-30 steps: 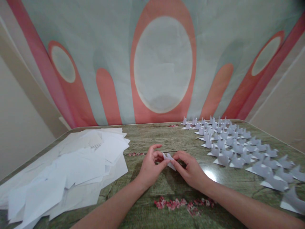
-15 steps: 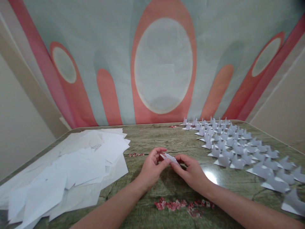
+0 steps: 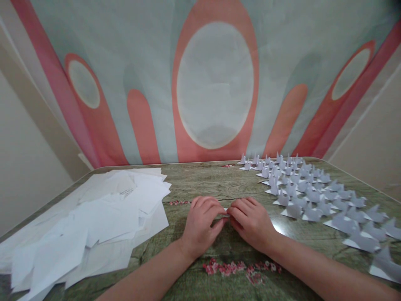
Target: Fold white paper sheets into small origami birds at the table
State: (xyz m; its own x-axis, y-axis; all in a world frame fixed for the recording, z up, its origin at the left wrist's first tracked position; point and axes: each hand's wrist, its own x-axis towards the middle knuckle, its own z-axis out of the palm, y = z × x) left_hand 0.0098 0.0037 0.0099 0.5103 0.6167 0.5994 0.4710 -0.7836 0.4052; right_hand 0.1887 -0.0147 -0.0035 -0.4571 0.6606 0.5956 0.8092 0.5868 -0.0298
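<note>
Left hand [image 3: 203, 223] and right hand [image 3: 250, 223] meet low at centre, backs up, fingertips almost touching. Fingers of both curled in, pinching a small white paper [image 3: 226, 210] between them; only a sliver shows past the fingertips, its shape mostly hidden. That paper sits at mid table [image 3: 200, 179], between the two hands; can't tell if it touches the wood-grain top. Left side: messy paper pile [image 3: 109, 217], white sheets overlapping, some print on one, well apart from left hand. Right side: many folded paper birds [image 3: 313, 194], white, standing in loose rows from the far edge to the near right, beyond right hand. Pink flower print [image 3: 230, 267] on the tabletop, nearer the camera than the hands. Bright glare [image 3: 280, 227] beside right wrist. Behind: green-grey backdrop [image 3: 153, 62] with orange-red shapes and pale ovals.
</note>
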